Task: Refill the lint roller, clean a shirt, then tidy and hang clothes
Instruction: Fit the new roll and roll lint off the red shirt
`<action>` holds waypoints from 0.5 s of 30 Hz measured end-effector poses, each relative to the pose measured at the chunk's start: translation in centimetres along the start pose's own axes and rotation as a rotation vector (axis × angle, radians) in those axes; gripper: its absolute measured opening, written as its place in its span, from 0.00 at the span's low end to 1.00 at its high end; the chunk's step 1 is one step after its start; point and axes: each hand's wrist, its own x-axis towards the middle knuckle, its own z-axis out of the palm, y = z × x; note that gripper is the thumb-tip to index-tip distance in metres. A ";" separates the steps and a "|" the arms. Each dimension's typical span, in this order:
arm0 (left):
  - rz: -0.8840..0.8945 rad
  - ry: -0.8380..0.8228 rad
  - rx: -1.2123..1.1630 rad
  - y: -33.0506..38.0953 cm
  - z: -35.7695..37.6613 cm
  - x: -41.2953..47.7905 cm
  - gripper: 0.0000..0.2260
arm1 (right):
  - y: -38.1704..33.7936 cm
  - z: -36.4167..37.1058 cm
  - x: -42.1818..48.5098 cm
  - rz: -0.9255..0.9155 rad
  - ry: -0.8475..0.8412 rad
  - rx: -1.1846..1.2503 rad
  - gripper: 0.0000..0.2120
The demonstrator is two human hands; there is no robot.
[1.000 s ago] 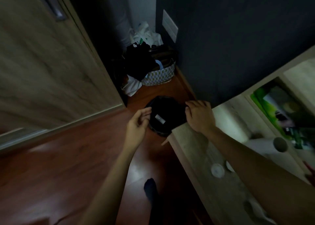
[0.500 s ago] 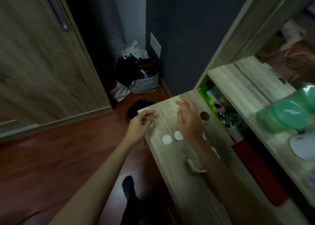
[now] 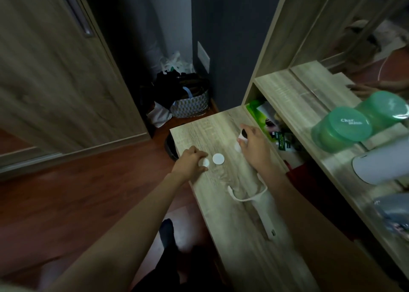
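On the wooden desk (image 3: 223, 194) my right hand (image 3: 254, 146) grips a white refill roll (image 3: 243, 134) with a dark hollow core, near the far end. My left hand (image 3: 191, 160) pinches a small white round cap (image 3: 204, 162) at the desk's left edge. A second white round cap (image 3: 218, 159) lies flat just to its right. The white lint roller handle (image 3: 262, 205), with its bare frame, lies lengthwise on the desk, partly under my right forearm.
A black bin (image 3: 170, 146) stands on the floor past the desk's far corner. A patterned basket (image 3: 191, 104) heaped with dark clothes sits by the dark wall. Green lidded tubs (image 3: 343, 131) and a white device (image 3: 380, 164) stand on the right shelf. A wooden door is at left.
The view has swung from the bin up to the desk. My left hand moved onto the left cap, and my right hand took hold of the refill roll.
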 end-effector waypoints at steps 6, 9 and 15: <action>-0.078 0.059 -0.096 0.2 0.1 -0.1 0.20 | 0.2 0.2 -0.2 0.015 0.009 0.056 0.21; -0.079 0.106 -0.131 0.4 0.2 -0.5 0.19 | 0.3 0.1 -0.3 0.028 0.006 0.073 0.20; -0.217 0.143 -0.410 0.9 -0.4 -1.1 0.17 | 0.0 -0.2 -1.0 0.055 0.034 0.135 0.20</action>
